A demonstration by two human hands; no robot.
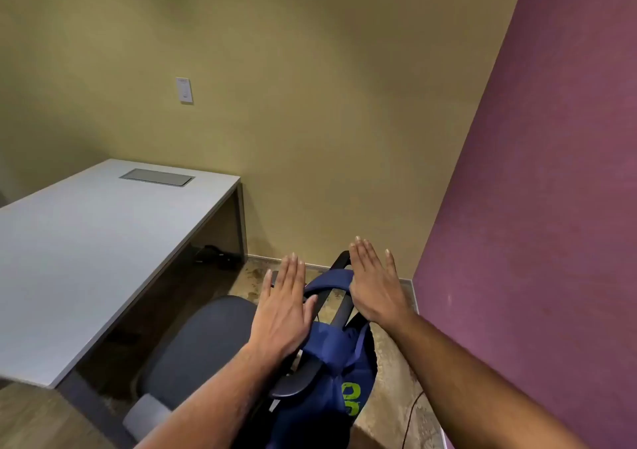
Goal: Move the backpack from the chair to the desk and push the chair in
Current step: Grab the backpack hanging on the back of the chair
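A dark blue backpack point(339, 355) with green print hangs by its straps over the back of a grey office chair point(203, 341). The chair stands pulled out beside the white desk point(79, 252), with its seat facing the desk. My left hand point(284, 307) hovers flat and open over the chair's back, just left of the straps. My right hand point(374, 281) is open too, fingers together, above the strap looped over the top of the backrest. Neither hand grips anything. The lower part of the backpack is cut off by the frame's bottom edge.
A beige wall with a white switch plate point(184, 90) is ahead, and a purple wall point(537, 242) stands close on the right. The desk has a grey cable hatch point(157, 177). Dark items point(213, 257) lie under the desk. A thin cable point(412, 417) runs along the floor.
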